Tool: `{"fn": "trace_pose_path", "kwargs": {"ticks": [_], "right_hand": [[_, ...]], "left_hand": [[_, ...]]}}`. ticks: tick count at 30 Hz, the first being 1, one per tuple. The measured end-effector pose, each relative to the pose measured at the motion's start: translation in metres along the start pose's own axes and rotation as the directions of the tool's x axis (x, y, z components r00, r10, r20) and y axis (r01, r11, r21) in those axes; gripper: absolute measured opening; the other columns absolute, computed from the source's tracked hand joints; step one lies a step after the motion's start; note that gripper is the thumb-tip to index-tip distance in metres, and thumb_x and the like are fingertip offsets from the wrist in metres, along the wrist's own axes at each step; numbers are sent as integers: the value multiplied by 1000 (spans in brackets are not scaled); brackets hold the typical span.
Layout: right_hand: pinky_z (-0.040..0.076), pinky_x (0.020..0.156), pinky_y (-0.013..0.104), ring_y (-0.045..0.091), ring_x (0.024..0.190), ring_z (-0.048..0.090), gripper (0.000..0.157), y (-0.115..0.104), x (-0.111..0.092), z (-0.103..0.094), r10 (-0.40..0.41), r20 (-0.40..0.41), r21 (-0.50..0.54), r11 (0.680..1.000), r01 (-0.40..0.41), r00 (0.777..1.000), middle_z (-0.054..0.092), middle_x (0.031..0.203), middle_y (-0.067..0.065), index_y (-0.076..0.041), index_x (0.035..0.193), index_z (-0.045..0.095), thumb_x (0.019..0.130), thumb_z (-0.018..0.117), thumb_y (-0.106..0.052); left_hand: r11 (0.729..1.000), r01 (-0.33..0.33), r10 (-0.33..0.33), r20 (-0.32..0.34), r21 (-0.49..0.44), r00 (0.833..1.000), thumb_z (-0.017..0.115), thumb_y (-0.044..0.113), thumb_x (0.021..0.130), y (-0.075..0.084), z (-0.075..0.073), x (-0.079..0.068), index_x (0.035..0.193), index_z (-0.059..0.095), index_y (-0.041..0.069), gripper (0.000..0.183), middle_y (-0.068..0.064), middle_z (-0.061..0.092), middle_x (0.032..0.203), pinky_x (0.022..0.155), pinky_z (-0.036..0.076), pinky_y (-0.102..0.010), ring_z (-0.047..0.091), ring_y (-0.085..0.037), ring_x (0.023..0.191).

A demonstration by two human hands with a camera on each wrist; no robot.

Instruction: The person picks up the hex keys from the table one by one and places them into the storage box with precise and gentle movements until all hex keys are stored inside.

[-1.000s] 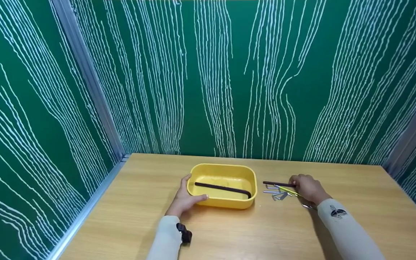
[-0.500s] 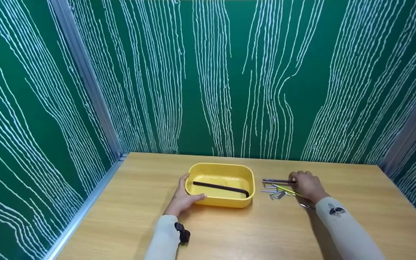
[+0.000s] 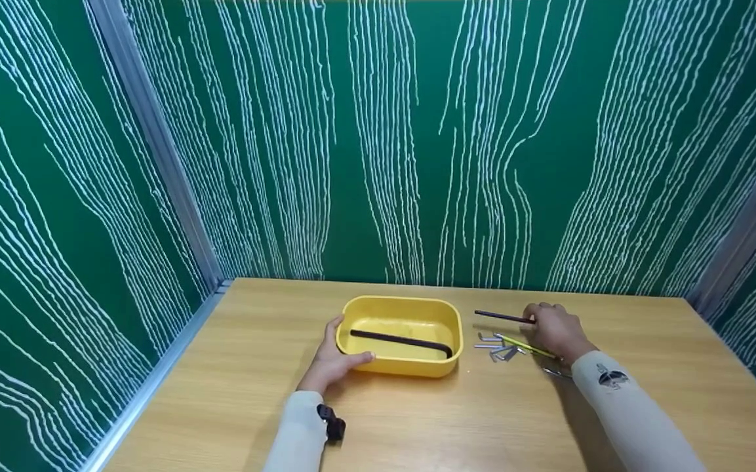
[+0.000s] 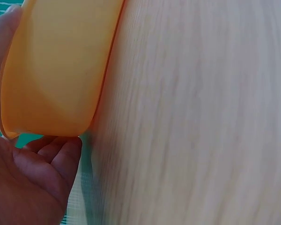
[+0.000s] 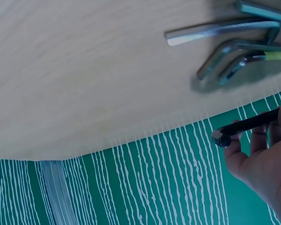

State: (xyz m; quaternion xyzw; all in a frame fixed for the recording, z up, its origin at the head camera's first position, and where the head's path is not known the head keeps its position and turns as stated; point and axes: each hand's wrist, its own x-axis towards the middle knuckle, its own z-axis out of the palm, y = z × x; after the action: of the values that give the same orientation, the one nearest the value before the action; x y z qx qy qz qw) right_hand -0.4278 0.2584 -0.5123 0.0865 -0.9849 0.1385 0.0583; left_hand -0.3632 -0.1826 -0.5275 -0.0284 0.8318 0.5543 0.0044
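My left hand (image 3: 334, 360) holds the left end of a yellow plastic bin (image 3: 410, 368), thumb over the near rim and fingers round the end wall. In the left wrist view, the fingers touch the bin's wall (image 4: 61, 70). Inside the bin lies a large black hex key (image 3: 397, 339). Right of it, my right hand (image 3: 556, 331) pinches another dark hex key (image 3: 502, 317), raised over the table with its end pointing left. The right wrist view shows this key's six-sided tip (image 5: 220, 138). Below the hand is a pile of smaller hex keys, among them a yellow-green one (image 3: 525, 345).
The wooden table (image 3: 443, 426) carries the bin and the pile. Behind it stands a green wall (image 3: 443, 196) with white wavy lines, and metal posts (image 3: 168, 144) rise at the corners. A silver hex key (image 3: 555, 372) lies under my right wrist.
My right hand has lifted the dark hex key up off the pile, and its end now tilts upward to the left. The left hand and bin stay in place.
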Motion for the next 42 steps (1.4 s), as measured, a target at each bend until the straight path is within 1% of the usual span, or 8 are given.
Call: {"fn": "trace_pose_path", "kwargs": {"ticks": [3, 8, 15, 19, 23, 26, 32, 42], "right_hand": [[38, 65, 42, 27, 86, 46, 22, -4, -1, -4, 15, 35, 27, 1000, -16, 999, 56, 97, 9, -14, 101, 58, 80, 60, -16], [39, 67, 42, 26, 89, 46, 28, -9, -2, -9, 35, 51, 55, 998, -38, 998, 56, 102, 11, -13, 106, 56, 78, 62, -13], [42, 69, 42, 25, 88, 48, 35, -16, 0, -13, -11, 46, 72, 997, 8, 999, 57, 100, 11, -13, 105, 55, 73, 69, -16], [43, 65, 37, 22, 82, 49, 34, -25, 0, -15, -38, 32, 95, 995, 35, 999, 58, 96, 8, -15, 103, 55, 72, 69, -17], [43, 64, 35, 19, 79, 50, 27, -36, 1, -18, -76, 14, 127, 989, 73, 997, 57, 92, 4, -16, 101, 55, 78, 56, -2], [45, 70, 38, 19, 84, 51, 34, -44, 2, -21, -101, -2, 134, 986, 100, 995, 58, 94, 4, -14, 103, 57, 79, 46, 9], [44, 78, 42, 22, 89, 51, 35, -60, 7, -26, -132, -22, 101, 986, 133, 991, 59, 95, 5, -13, 102, 58, 78, 47, 10], [45, 77, 37, 21, 83, 49, 43, -79, 16, -26, -146, -12, 82, 986, 146, 989, 58, 92, 5, -17, 100, 59, 73, 47, 14]], "left_hand": [[1000, 1, -1, 3, -9, 1000, 79, 51, 44, 0, -1, -2, 133, 17, 40, 109, -4, 34, 137, 103, 25, -43, 38, -22, 118], [1000, 2, -2, 0, 3, 1000, 79, 48, 49, -2, -1, -2, 133, 15, 40, 106, -3, 32, 139, 103, 24, -45, 36, -22, 119], [1000, 13, -13, -2, 19, 1000, 79, 44, 55, -3, 1, -3, 133, 14, 42, 101, -2, 30, 139, 103, 23, -46, 35, -22, 120], [1000, -26, 26, 11, 13, 1000, 78, 47, 53, -3, -1, -3, 135, 14, 36, 105, -6, 31, 139, 103, 25, -44, 36, -23, 121], [999, -42, 42, 16, 7, 999, 79, 49, 50, -2, -2, -5, 135, 15, 33, 108, -8, 33, 137, 102, 26, -42, 37, -23, 120], [1000, -18, 18, 15, 5, 1000, 79, 50, 48, -1, -1, -5, 134, 15, 36, 108, -5, 34, 137, 103, 25, -42, 37, -22, 120], [1000, -1, 1, 12, 1, 1000, 78, 51, 48, -1, 2, -5, 134, 15, 38, 108, -4, 33, 138, 103, 24, -44, 37, -22, 119], [999, -38, 38, 3, 21, 999, 79, 47, 51, 0, 1, -3, 134, 16, 36, 105, -7, 32, 138, 103, 24, -44, 36, -23, 121]]}}
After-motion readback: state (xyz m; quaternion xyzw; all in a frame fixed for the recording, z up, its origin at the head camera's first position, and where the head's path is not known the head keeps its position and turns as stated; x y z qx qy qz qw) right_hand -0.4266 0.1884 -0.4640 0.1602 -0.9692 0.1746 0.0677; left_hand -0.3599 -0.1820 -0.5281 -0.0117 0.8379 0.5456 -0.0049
